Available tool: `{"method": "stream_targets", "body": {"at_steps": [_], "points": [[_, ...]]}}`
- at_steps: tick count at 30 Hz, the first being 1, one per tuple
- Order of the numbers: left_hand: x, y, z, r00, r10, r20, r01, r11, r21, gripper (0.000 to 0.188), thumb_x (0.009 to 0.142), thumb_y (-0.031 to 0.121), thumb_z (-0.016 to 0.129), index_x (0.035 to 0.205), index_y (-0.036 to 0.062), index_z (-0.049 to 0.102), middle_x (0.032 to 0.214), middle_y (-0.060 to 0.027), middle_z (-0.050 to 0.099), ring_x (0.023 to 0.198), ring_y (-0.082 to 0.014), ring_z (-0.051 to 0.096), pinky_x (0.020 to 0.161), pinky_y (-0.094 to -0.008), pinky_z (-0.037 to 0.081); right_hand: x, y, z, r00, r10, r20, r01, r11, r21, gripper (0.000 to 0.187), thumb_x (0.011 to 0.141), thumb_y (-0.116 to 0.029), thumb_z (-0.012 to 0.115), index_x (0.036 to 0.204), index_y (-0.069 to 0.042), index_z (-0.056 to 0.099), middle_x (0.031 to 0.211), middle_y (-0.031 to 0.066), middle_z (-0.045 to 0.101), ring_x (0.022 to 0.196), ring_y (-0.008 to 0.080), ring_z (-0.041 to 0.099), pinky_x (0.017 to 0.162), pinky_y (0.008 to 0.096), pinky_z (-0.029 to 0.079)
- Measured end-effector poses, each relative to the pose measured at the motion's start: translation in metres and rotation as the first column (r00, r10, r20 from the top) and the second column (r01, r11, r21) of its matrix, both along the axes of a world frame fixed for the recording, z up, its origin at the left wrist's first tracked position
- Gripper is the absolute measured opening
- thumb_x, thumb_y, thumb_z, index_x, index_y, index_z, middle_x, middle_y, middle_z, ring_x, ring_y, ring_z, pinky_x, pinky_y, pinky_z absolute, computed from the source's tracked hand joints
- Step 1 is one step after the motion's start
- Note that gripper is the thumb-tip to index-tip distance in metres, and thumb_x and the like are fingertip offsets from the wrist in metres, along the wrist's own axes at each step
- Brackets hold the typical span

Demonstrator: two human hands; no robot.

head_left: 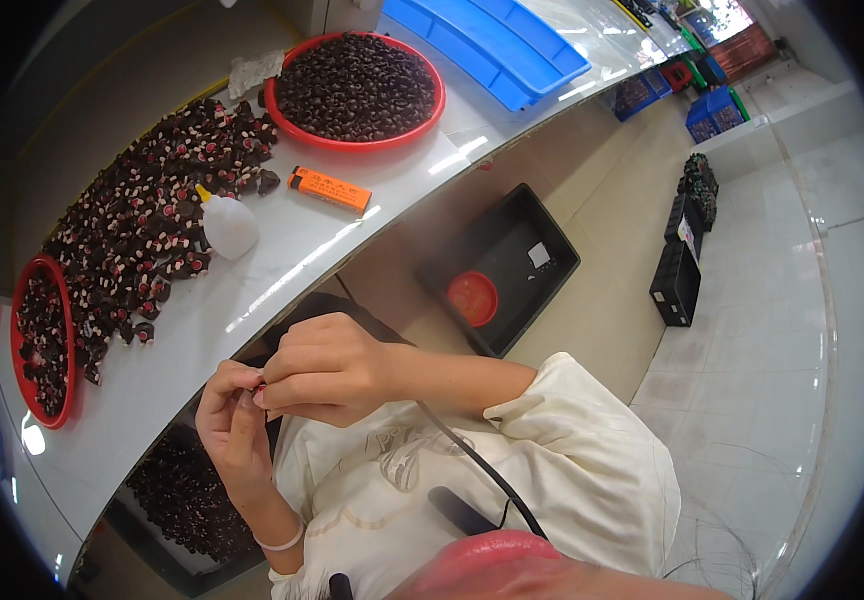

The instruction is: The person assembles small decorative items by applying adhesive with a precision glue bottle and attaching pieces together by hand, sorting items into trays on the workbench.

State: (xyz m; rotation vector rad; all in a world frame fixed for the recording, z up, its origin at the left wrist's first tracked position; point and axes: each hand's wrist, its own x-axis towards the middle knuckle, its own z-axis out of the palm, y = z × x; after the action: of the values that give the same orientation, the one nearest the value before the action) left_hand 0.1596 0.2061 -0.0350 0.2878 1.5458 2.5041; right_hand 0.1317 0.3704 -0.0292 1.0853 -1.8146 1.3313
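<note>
My left hand point(235, 425) and my right hand point(327, 370) meet in front of my chest, just off the table's edge. Between their fingertips is a small dark piece with a bit of red point(260, 388); the fingers cover most of it, so its kind is unclear. Both hands pinch at it. On the white table point(282, 260) beyond lies a heap of dark parts with red and pale pink bits point(142, 190). A white squeeze bottle with a yellow tip point(230, 226) rests against the heap, and an orange box point(330, 189) lies to its right.
A red round tray point(364, 147) of small dark parts stands at the back; another red tray point(69, 340) sits at the left. Farther right is a blue tray point(512, 60). Below are a black crate point(542, 330) with a red dish point(473, 298) and a bin of dark parts point(192, 490).
</note>
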Motion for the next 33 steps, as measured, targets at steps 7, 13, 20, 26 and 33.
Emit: {"method": "stream_targets", "body": {"at_steps": [7, 13, 20, 26, 33], "points": [[0.0002, -0.0012, -0.0011, 1.0, 0.0, -0.017, 0.0, 1.0, -0.005, 0.016, 0.085, 0.005, 0.053, 0.098, -0.0034, 0.055, 0.088, -0.0058, 0.048, 0.082, -0.0115, 0.048, 0.075, -0.0219, 0.038, -0.0013, 0.0002, 0.0003, 1.0, 0.012, -0.001, -0.012, 1.0, -0.015, 0.016, 0.066, -0.007, 0.07, 0.079, -0.004, 0.061, 0.074, 0.0046, 0.056, 0.05, 0.018, 0.05, 0.044, 0.0273, 0.039], [-0.0007, -0.0017, -0.0017, 0.999, -0.016, -0.034, 0.015, 1.0, -0.023, 0.014, 0.086, 0.006, 0.053, 0.096, -0.003, 0.055, 0.087, -0.005, 0.048, 0.081, -0.011, 0.047, 0.075, -0.0216, 0.037, 0.0004, -0.0009, -0.002, 1.0, 0.013, -0.009, -0.013, 1.0, -0.024, 0.016, 0.066, -0.005, 0.07, 0.079, -0.004, 0.06, 0.074, 0.0044, 0.056, 0.05, 0.0177, 0.049, 0.043, 0.0275, 0.038], [-0.0004, 0.0044, 0.0048, 1.0, -0.01, -0.008, 0.01, 1.0, 0.011, 0.009, 0.087, 0.005, 0.05, 0.095, 0.0005, 0.048, 0.087, -0.0067, 0.049, 0.083, -0.0131, 0.051, 0.076, -0.0236, 0.039, 0.0006, -0.0001, -0.003, 0.999, 0.033, -0.023, -0.033, 0.999, -0.01, 0.014, 0.066, -0.004, 0.068, 0.078, -0.004, 0.06, 0.074, 0.0044, 0.056, 0.05, 0.0171, 0.049, 0.043, 0.0275, 0.037], [-0.0018, 0.0016, 0.0023, 0.999, -0.036, 0.007, 0.036, 0.999, 0.014, 0.01, 0.087, 0.006, 0.05, 0.095, 0.0016, 0.045, 0.088, -0.0074, 0.05, 0.084, -0.0134, 0.051, 0.078, -0.0241, 0.039, -0.0012, 0.0021, -0.0002, 0.997, 0.035, -0.073, -0.03, 0.998, 0.064, 0.014, 0.065, -0.005, 0.068, 0.077, -0.004, 0.06, 0.073, 0.004, 0.056, 0.05, 0.0165, 0.048, 0.043, 0.0269, 0.036], [0.0015, 0.0075, 0.0074, 0.999, 0.016, 0.044, -0.016, 1.0, 0.01, 0.017, 0.084, 0.007, 0.054, 0.097, 0.0024, 0.045, 0.089, -0.0035, 0.044, 0.081, -0.0073, 0.045, 0.069, -0.0171, 0.036, -0.0025, 0.003, 0.0019, 0.999, 0.004, -0.037, -0.004, 1.0, -0.006, 0.017, 0.064, -0.007, 0.07, 0.077, -0.004, 0.06, 0.074, 0.0041, 0.057, 0.05, 0.0168, 0.049, 0.044, 0.0265, 0.037]]}}
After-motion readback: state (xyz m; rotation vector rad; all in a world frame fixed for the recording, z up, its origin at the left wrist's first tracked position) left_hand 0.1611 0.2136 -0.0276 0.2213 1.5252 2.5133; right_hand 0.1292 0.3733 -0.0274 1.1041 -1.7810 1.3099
